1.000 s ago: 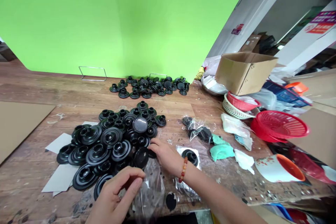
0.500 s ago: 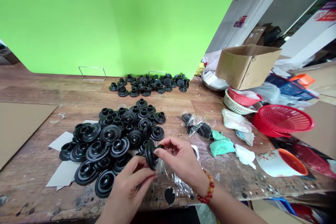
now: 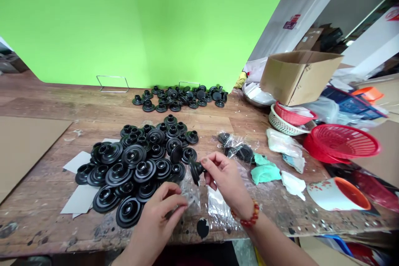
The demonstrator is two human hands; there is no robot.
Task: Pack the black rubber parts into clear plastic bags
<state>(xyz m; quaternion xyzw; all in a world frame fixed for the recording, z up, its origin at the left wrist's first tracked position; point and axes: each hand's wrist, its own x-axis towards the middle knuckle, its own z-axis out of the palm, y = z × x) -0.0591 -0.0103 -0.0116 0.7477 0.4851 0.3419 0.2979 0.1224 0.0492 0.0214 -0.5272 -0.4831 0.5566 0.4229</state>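
Note:
My right hand (image 3: 220, 170), with a bead bracelet at the wrist, pinches a black round knob (image 3: 195, 170) by its narrow stem. The wide ridged disc of the knob faces left, tilted on its edge. Lower and to the left, my left hand (image 3: 163, 212) has thumb and forefinger closed on a thin clear plastic bag (image 3: 191, 193). The bag hangs between the two hands. A large heap of the same black knobs (image 3: 134, 156) lies just beyond my left hand. Under my right hand is a stack of clear plastic bags (image 3: 220, 205).
More black knobs (image 3: 174, 95) line the green panel (image 3: 140, 25). Bagged knobs (image 3: 237, 151), a green cloth (image 3: 264, 172) and white tissue (image 3: 293, 183) lie to the right. Beyond are red baskets (image 3: 346, 139), a cardboard box (image 3: 299, 77) and a white tube (image 3: 324, 193).
The knob in my right hand has moved right and up, away from my left hand. The clear bag now shows beside my left fingertips. The view has shifted slightly.

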